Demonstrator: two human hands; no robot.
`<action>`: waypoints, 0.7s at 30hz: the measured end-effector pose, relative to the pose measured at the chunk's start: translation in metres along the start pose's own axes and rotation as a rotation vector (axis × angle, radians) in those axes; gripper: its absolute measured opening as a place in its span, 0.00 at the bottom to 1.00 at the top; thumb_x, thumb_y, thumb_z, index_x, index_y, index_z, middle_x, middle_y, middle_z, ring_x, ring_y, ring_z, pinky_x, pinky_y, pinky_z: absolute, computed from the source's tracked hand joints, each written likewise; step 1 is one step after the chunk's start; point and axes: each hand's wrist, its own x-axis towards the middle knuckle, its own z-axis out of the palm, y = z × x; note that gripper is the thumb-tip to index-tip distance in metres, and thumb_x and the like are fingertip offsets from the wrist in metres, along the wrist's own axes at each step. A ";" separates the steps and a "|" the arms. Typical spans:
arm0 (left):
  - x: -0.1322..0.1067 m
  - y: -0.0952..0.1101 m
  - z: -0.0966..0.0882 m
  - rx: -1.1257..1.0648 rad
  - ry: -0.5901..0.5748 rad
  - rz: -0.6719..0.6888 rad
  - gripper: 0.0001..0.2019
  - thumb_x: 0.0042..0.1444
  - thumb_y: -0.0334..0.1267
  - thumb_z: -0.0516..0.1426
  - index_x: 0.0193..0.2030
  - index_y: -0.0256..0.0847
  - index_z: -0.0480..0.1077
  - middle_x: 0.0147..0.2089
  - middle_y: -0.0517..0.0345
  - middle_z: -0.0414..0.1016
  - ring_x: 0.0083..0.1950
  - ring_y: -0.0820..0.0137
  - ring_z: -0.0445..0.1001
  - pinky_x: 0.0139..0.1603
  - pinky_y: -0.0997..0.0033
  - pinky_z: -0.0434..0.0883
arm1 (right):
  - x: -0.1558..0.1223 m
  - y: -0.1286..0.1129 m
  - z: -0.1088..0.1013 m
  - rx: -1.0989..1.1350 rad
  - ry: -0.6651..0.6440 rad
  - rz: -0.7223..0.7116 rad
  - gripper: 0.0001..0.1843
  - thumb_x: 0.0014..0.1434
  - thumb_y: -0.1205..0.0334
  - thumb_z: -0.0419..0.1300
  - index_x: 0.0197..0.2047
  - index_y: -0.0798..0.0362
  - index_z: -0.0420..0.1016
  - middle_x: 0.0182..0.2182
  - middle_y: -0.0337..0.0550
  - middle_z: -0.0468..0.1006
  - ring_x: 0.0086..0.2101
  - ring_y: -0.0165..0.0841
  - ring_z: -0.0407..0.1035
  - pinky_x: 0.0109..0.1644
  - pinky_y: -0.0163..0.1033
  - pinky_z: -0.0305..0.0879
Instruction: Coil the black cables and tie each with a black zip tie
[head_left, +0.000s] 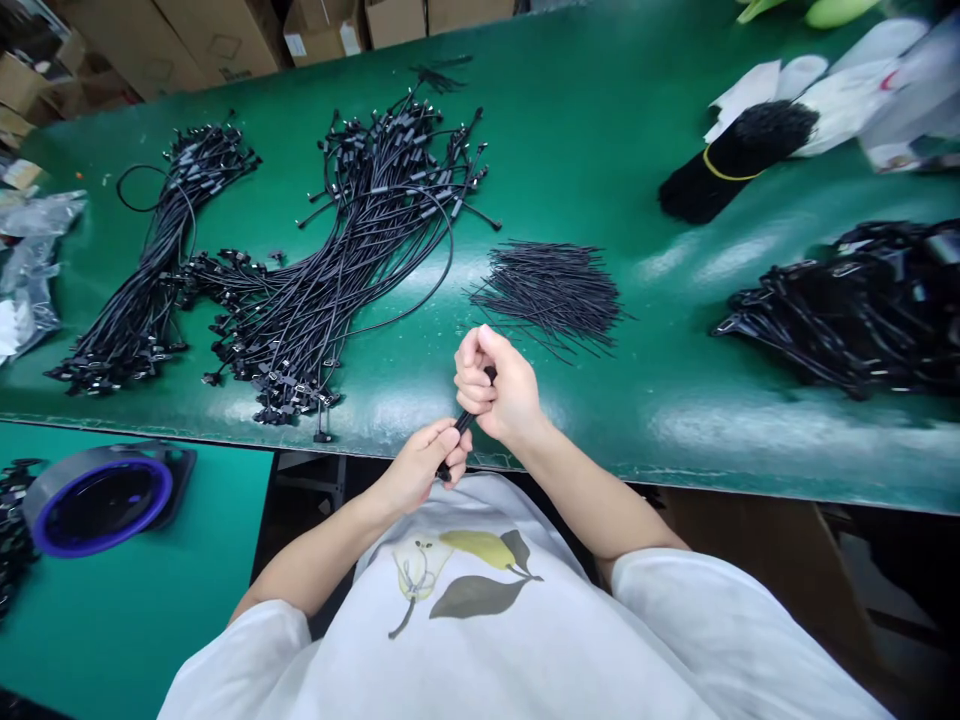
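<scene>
A folded black cable (464, 421) runs between my two hands at the front edge of the green table. My left hand (426, 457) is closed round its lower end, and a dark tip sticks out below the fingers. Higher up, my right hand (496, 385) is curled shut round the upper part. Whether its fingers also pinch a thin tie is too small to tell. Just beyond the right hand lies a loose heap of thin black ties (555, 290). To the left spreads a big pile of black cables (367, 230) with small connectors at the ends.
Another cable bundle (161, 250) lies farther left. At the right are a black bundle with a yellow band (739, 160) and a pile of bagged black cables (855, 310). A purple-rimmed roll (101, 505) rests on the lower left table. Cardboard boxes (217, 40) stand behind.
</scene>
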 end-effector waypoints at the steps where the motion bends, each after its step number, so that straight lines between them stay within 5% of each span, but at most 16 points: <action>1: 0.000 0.000 -0.002 0.041 0.007 -0.009 0.24 0.51 0.60 0.59 0.32 0.38 0.63 0.22 0.70 0.52 0.18 0.80 0.54 0.18 0.78 0.51 | -0.003 0.000 -0.003 -0.135 -0.015 -0.056 0.20 0.65 0.45 0.48 0.28 0.51 0.60 0.16 0.25 0.47 0.13 0.21 0.37 0.14 0.27 0.40; 3: 0.001 0.000 -0.009 0.198 0.035 -0.005 0.24 0.53 0.61 0.56 0.33 0.38 0.63 0.22 0.70 0.53 0.19 0.79 0.54 0.19 0.77 0.51 | -0.011 -0.003 -0.011 -0.579 -0.075 -0.242 0.19 0.68 0.50 0.46 0.32 0.53 0.66 0.18 0.31 0.58 0.15 0.23 0.52 0.20 0.30 0.55; 5: 0.000 0.002 -0.019 0.437 0.080 0.041 0.23 0.56 0.60 0.52 0.34 0.39 0.64 0.22 0.67 0.56 0.22 0.76 0.58 0.23 0.76 0.56 | -0.024 -0.007 -0.020 -1.132 -0.225 -0.493 0.15 0.68 0.55 0.48 0.42 0.54 0.71 0.31 0.42 0.74 0.30 0.29 0.69 0.37 0.38 0.67; 7: 0.000 0.005 -0.029 0.635 0.081 0.079 0.22 0.60 0.58 0.49 0.34 0.39 0.64 0.23 0.66 0.59 0.25 0.74 0.60 0.27 0.73 0.61 | -0.037 -0.007 -0.029 -1.610 -0.418 -0.689 0.13 0.68 0.61 0.49 0.51 0.55 0.70 0.45 0.50 0.75 0.45 0.37 0.68 0.52 0.47 0.63; 10: 0.000 0.007 -0.033 0.762 -0.068 0.024 0.21 0.63 0.55 0.44 0.33 0.40 0.63 0.23 0.66 0.60 0.25 0.72 0.61 0.30 0.71 0.63 | -0.053 -0.002 -0.040 -2.018 -0.632 -0.681 0.13 0.67 0.69 0.45 0.47 0.59 0.69 0.38 0.50 0.75 0.40 0.38 0.67 0.46 0.47 0.61; 14: -0.001 -0.001 -0.025 1.051 -0.117 0.014 0.19 0.66 0.50 0.41 0.33 0.41 0.62 0.25 0.63 0.64 0.28 0.69 0.65 0.32 0.69 0.61 | -0.058 0.009 -0.054 -2.067 -0.823 -0.499 0.13 0.68 0.68 0.43 0.38 0.56 0.68 0.29 0.45 0.71 0.28 0.34 0.63 0.31 0.41 0.52; 18: 0.002 -0.012 -0.018 1.352 -0.005 0.175 0.17 0.67 0.46 0.39 0.34 0.42 0.62 0.32 0.56 0.70 0.34 0.65 0.68 0.37 0.66 0.61 | -0.054 0.014 -0.060 -2.006 -0.800 -0.382 0.11 0.67 0.66 0.47 0.39 0.57 0.69 0.30 0.45 0.73 0.30 0.34 0.64 0.33 0.41 0.51; 21: 0.007 -0.012 -0.020 1.374 0.036 0.201 0.18 0.66 0.47 0.40 0.33 0.42 0.63 0.30 0.56 0.69 0.32 0.64 0.68 0.36 0.66 0.60 | -0.045 0.003 -0.070 -1.875 -0.749 -0.395 0.13 0.69 0.60 0.48 0.40 0.56 0.72 0.33 0.45 0.75 0.34 0.34 0.66 0.37 0.40 0.56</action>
